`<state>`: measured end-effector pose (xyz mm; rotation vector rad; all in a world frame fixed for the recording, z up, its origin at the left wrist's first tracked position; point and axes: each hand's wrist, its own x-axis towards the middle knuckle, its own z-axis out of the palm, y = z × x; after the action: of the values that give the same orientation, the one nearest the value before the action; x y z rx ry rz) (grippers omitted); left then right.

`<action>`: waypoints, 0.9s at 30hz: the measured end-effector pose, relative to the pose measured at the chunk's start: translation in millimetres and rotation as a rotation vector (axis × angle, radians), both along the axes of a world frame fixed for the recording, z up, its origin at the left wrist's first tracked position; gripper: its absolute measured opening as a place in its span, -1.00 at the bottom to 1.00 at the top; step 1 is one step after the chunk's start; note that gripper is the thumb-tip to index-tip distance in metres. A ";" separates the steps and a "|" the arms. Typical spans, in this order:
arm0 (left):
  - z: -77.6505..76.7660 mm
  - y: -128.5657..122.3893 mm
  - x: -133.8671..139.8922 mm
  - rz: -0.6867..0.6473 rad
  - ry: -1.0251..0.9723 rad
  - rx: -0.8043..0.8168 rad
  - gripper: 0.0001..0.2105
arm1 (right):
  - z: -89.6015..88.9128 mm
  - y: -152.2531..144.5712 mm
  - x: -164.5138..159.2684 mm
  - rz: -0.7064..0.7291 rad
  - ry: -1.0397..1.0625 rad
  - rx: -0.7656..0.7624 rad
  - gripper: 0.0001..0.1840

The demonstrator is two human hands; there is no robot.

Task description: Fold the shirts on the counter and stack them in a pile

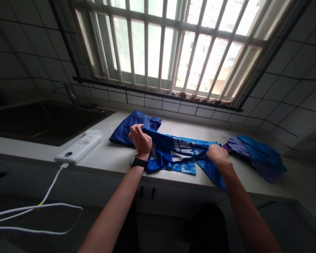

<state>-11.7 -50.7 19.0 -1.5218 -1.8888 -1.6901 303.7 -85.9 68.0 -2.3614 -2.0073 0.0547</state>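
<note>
Where the worktop [113, 160] met the dark sink [42, 121] at its left end, a faucet [73, 94] stood at the back edge against the tiled wall. Just right of the sink, near the front edge, a white power bank [78, 148] lay flat, and its white cable [39, 205] ran off the front edge and looped down below. Farther right, toward the middle of the worktop, a folded dark blue garment [127, 128] rested behind the left hand [140, 140]. That hand, with a black watch [138, 161] on its wrist, was closed in a fist on the left end of a blue jersey [173, 151] with white lettering, lifting that end slightly off the surface. The jersey lay spread along the front edge at the middle of the worktop, with one corner of it hanging over the edge. The right hand [218, 154] was curled shut on the jersey's right end, knuckles up, pressing close to the surface. Just beside that hand, toward the right end of the worktop, a heap of purple and teal clothes [258, 158] lay crumpled. Behind everything, a barred window [168, 45] let in daylight above the back edge.
</note>
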 end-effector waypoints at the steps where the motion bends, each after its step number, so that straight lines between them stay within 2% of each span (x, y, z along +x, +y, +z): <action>1: 0.4 0.3 1.1 -0.029 0.031 -0.006 -0.59 | 1.7 -3.6 -8.1 0.110 0.001 0.034 -0.59; 3: 0.4 1.9 3.1 -0.135 0.123 -0.037 -0.56 | -1.2 -11.6 -28.9 0.370 0.042 0.059 -0.48; 5: -0.7 4.2 5.1 -0.264 0.236 -0.085 -0.56 | -12.6 -19.9 -50.8 0.502 0.094 -0.019 -0.39; 8: -3.3 6.6 7.3 -0.429 0.389 -0.142 -0.57 | -37.3 -34.0 -74.3 0.450 0.078 -0.117 -0.31; 11: -5.6 8.1 7.8 -0.549 0.466 -0.208 -0.62 | -53.2 -52.8 -78.5 0.425 0.037 -0.013 -0.40; 13: -6.8 9.0 7.3 -0.573 0.466 -0.248 -0.66 | -51.3 -67.4 -71.4 0.456 0.033 0.055 -0.47; 15: -7.7 9.7 6.9 -0.560 0.447 -0.280 -0.70 | -39.2 -81.2 -59.7 0.535 0.077 0.082 -0.54; 17: -8.1 9.8 7.0 -0.568 0.439 -0.320 -0.75 | -21.8 -91.0 -46.8 0.656 0.200 0.003 -0.61; 19: -7.7 9.3 7.4 -0.643 0.465 -0.363 -0.79 | -7.1 -93.6 -37.0 0.726 0.347 -0.106 -0.51; 21: -6.5 8.2 8.0 -0.751 0.513 -0.385 -0.78 | -2.5 -88.0 -33.2 0.665 0.411 -0.071 -0.48; 23: -5.1 7.0 8.1 -0.823 0.556 -0.394 -0.75 | -9.7 -76.1 -35.4 0.548 0.374 0.079 -0.59; 24: -4.5 6.3 7.9 -0.842 0.570 -0.405 -0.71 | -16.2 -69.1 -37.9 0.497 0.344 0.131 -0.52; 26: -3.6 4.7 7.4 -0.870 0.580 -0.445 -0.64 | -28.9 -55.5 -42.7 0.407 0.329 0.142 -0.36; 27: -3.3 3.9 7.3 -0.886 0.576 -0.470 -0.61 | -32.8 -49.8 -44.1 0.384 0.352 0.109 -0.41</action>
<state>-4.4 -46.8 15.7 -2.9285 -1.4098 -0.7892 259.6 -135.6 35.2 -1.7262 -2.1779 0.3371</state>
